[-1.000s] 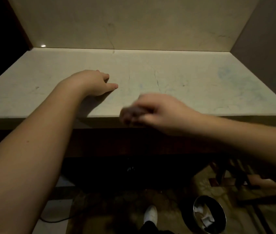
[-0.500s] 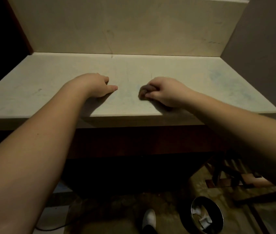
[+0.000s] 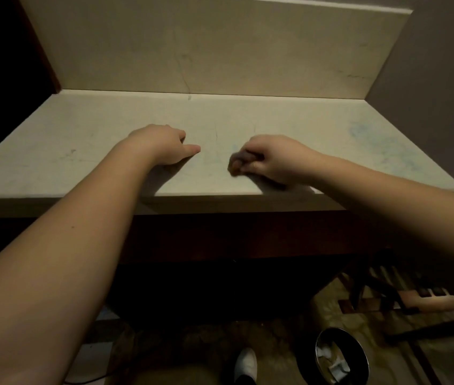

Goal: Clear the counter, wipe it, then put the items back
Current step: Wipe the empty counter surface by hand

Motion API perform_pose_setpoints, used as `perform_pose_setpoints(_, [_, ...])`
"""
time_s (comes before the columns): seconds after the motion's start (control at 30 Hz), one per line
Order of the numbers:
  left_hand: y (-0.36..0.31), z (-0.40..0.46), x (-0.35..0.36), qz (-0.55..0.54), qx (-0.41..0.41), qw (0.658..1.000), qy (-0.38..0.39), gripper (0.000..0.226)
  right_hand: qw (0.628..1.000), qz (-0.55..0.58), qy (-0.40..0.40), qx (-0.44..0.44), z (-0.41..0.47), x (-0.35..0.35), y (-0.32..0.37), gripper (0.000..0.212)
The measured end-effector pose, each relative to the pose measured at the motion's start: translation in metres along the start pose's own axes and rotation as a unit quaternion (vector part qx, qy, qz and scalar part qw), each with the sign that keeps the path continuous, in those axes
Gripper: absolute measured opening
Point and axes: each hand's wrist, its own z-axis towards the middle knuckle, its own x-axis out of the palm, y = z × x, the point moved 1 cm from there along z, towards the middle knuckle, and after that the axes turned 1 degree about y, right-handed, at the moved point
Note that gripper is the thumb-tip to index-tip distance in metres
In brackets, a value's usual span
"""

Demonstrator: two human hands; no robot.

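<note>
Mid-frame, the right hand point(image 3: 273, 159) clenches a small dark cloth point(image 3: 238, 162) against the counter point(image 3: 303, 129) — soft, light, best bunched in the fist. The left hand point(image 3: 162, 144) rests loosely curled, empty.

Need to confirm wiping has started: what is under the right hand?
A small dark wad, probably a cloth, pokes out from the right hand, pressed on the counter. The rest of it is covered by the fingers.
</note>
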Motion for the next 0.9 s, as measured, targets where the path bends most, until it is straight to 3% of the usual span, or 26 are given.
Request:
perform_pose_setpoints(0.13, [0.003,0.003,0.0,0.006,0.008,1.0,-0.004,0.065,0.995,0.039,0.039,-0.083,-0.04,0.001,0.003,0.017])
perform_pose_setpoints(0.4, [0.003,0.003,0.0,0.004,0.0,1.0,-0.007,0.069,0.999,-0.025,-0.017,0.042,0.035,0.003,-0.011,0.023])
perform_pose_setpoints(0.7, [0.005,0.008,0.0,0.005,0.006,1.0,0.0,0.066,0.99,0.043,0.027,-0.133,-0.025,0.004,-0.011,0.013])
perform_pose_setpoints(0.9, [0.003,0.005,-0.006,-0.017,-0.004,1.0,0.017,0.067,0.999,-0.037,-0.031,-0.017,0.066,0.004,-0.036,0.025])
